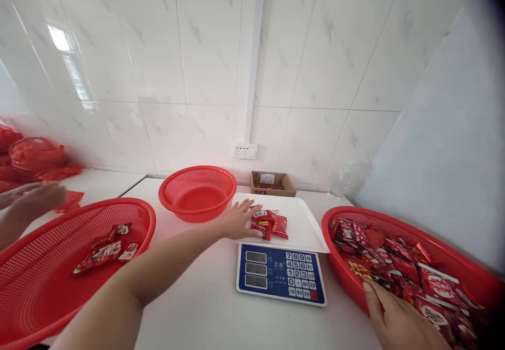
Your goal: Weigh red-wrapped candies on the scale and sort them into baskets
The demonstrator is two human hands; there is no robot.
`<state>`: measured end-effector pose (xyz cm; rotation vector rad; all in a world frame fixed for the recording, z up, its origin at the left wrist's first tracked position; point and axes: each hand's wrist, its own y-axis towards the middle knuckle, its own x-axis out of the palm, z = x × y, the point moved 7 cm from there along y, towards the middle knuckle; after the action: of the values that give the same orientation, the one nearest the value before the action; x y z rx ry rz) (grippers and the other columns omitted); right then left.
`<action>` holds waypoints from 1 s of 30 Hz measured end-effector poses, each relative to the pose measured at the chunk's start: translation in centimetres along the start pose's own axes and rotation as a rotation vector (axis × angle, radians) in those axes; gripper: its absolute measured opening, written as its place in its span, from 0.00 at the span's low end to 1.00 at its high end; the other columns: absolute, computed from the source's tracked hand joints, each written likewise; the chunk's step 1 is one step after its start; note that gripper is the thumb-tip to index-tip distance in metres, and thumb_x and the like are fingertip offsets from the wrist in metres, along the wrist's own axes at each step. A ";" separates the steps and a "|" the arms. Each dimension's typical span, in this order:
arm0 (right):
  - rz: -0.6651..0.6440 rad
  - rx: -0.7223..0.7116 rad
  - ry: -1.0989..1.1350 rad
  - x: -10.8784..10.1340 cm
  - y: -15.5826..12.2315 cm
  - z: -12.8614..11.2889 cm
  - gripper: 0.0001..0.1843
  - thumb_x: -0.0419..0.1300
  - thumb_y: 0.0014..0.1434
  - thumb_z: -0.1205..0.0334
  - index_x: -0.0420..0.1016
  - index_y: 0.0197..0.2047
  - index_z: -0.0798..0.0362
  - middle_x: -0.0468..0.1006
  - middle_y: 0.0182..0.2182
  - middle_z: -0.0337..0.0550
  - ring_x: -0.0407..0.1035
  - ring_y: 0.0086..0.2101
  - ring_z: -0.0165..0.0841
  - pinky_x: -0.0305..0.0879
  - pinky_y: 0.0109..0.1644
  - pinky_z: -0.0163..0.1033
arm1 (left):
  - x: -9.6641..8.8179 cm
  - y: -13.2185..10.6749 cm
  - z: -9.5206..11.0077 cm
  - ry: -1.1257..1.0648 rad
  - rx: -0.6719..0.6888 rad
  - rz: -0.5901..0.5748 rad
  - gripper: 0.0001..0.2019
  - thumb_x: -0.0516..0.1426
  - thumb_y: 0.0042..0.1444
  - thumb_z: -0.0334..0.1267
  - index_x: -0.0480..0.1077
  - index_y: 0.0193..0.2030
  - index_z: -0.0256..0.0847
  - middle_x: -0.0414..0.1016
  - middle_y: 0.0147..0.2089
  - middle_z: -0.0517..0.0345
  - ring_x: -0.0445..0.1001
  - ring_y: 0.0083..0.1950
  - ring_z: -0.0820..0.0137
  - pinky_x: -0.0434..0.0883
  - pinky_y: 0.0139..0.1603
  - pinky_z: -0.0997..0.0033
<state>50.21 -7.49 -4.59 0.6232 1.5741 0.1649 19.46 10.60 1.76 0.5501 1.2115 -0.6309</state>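
My left hand (239, 220) reaches over the white weighing pan (303, 224), fingers spread. Its fingertips are beside a small pile of red snack packets (279, 225) on the pan; whether they touch is unclear. Below the pan is the scale's blue keypad panel (281, 275), with three displays too blurred to read surely. At the lower right, my right hand (400, 316) lies at the near rim of a red basket (329, 234) filled with red snack packets (402, 266). The thumb shows, but the other fingers are mostly hidden, and so is anything in them.
A red colander (205, 216) stands behind my left forearm. A larger red basket (136, 208) at the left holds several packets. Another person's hands (37, 200) are beyond it, near red plastic bags (35, 155). A cardboard box (290, 184) and clear plastic container (342, 182) stand by the wall.
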 end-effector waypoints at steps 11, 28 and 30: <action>0.062 -0.015 -0.019 -1.1 -0.1 -0.7 0.30 0.38 0.62 0.49 0.78 0.45 0.53 0.80 0.37 0.48 0.74 0.35 0.41 0.69 0.37 0.45 | 1.3 5.0 2.4 0.053 0.064 0.067 0.30 0.55 0.52 0.58 0.62 0.60 0.50 0.69 0.53 0.49 0.68 0.53 0.56 0.67 0.51 0.58; 0.056 -0.008 0.001 -0.8 -0.2 -0.6 0.30 0.37 0.63 0.50 0.77 0.46 0.55 0.79 0.38 0.49 0.74 0.35 0.42 0.69 0.38 0.48 | -6.8 -2.3 -12.5 -0.001 -0.602 0.409 0.25 0.50 0.60 0.44 0.55 0.63 0.40 0.63 0.60 0.39 0.63 0.60 0.51 0.64 0.53 0.52; 0.042 -0.022 0.016 -0.4 -0.2 -0.5 0.29 0.38 0.63 0.50 0.76 0.47 0.55 0.79 0.39 0.48 0.74 0.36 0.42 0.68 0.40 0.48 | -6.2 -2.2 -12.6 0.020 -0.616 0.375 0.28 0.51 0.59 0.49 0.55 0.63 0.39 0.58 0.64 0.36 0.51 0.67 0.44 0.53 0.59 0.40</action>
<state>49.70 -7.69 -4.31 0.6391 1.5732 0.2188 8.05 18.65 4.29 0.2462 1.2041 0.0760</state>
